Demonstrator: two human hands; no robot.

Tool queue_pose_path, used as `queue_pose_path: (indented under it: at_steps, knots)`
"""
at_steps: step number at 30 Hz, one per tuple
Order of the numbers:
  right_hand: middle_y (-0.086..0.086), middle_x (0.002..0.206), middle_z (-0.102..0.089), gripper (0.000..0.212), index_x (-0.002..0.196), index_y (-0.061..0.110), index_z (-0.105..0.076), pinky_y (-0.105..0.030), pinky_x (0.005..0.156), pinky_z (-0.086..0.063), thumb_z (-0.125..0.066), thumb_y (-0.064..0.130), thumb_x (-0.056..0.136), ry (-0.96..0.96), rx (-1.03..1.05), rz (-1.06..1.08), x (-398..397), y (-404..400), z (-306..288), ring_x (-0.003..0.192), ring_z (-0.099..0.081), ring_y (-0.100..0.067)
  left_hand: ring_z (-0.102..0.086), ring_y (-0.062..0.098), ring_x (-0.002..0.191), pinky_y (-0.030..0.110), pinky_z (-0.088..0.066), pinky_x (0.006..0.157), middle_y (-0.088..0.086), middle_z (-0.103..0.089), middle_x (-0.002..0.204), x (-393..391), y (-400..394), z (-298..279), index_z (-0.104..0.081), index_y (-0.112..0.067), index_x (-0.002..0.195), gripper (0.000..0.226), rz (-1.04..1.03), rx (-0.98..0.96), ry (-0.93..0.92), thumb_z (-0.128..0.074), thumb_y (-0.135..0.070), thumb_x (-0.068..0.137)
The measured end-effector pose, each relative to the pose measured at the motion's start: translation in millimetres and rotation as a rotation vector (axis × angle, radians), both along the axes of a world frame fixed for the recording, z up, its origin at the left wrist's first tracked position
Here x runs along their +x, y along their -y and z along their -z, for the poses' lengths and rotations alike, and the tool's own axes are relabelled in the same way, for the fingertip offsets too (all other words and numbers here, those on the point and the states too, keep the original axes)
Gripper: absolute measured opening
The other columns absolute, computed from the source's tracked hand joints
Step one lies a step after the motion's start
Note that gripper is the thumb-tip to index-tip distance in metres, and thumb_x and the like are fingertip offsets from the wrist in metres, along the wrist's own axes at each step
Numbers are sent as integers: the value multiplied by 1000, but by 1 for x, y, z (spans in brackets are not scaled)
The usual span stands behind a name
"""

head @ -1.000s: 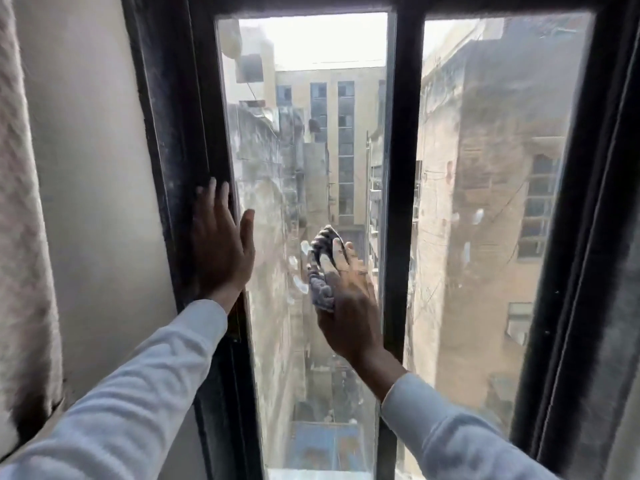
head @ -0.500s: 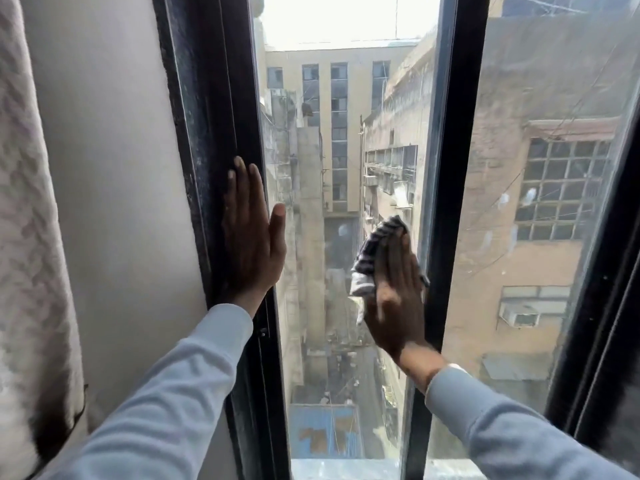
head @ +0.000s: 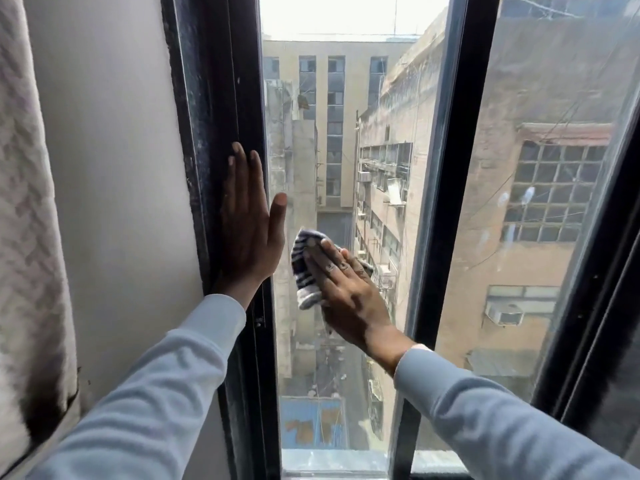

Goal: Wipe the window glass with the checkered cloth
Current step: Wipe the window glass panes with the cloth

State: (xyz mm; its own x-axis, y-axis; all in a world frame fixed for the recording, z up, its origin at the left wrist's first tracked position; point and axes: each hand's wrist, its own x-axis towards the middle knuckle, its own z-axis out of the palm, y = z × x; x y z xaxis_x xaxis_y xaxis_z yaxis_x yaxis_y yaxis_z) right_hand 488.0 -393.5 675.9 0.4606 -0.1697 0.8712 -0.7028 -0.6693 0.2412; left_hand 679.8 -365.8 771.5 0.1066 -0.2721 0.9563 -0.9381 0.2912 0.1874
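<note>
Window glass fills your view; your left hand lies flat and spread on the dark frame, holding nothing, while your right hand, fingers extended, presses the checkered cloth against the pane

An upper-floor room in a dense city block. A tall window with a worn black frame is set in a plain white wall, with a textured pale curtain at the left. Beyond the glass, weathered multi-storey buildings crowd a narrow alley far below.
</note>
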Motion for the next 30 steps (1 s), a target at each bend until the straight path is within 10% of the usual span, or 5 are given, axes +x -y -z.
queue_pose_path:
  at_steps: [10,16,21,27,30]
  knots:
    - [-9,166,-53,61,155,16,-61,-58,126,-45,-46,4,97,-31,33,-48,20,-9,15,159,-39,-33,-9,29,173,46,-10,140,14,-7,185,2,4,3,-16,-8,175,80,44,-42,-49,-26,-55,111]
    - [-1,183,-10,76,167,10,-38,-55,138,-19,-52,-8,95,422,230,77,-16,-4,45,173,0,-21,0,20,174,43,-6,140,4,5,186,8,10,5,-9,-18,177,82,60,-16,-40,-21,-64,110]
    - [-12,170,-46,67,160,13,-52,-55,131,-38,-53,0,94,69,2,-36,4,-3,0,164,-27,-30,-1,20,174,52,-11,139,3,4,186,4,10,5,-10,-20,176,85,33,-6,-62,-16,-70,108]
    - [-12,178,-31,76,161,15,-52,-55,135,-28,-54,-9,88,587,111,61,-22,11,-43,169,-23,-35,1,21,174,45,-4,140,4,6,186,-1,3,2,-8,-16,177,94,99,25,-90,-14,-76,105]
    - [-12,165,-54,53,140,14,-74,-64,122,-46,-66,-5,91,191,127,-45,-3,-14,9,160,-35,-40,3,23,174,44,-1,140,7,6,186,-2,-1,1,-9,-14,177,97,82,50,-75,-15,-78,104]
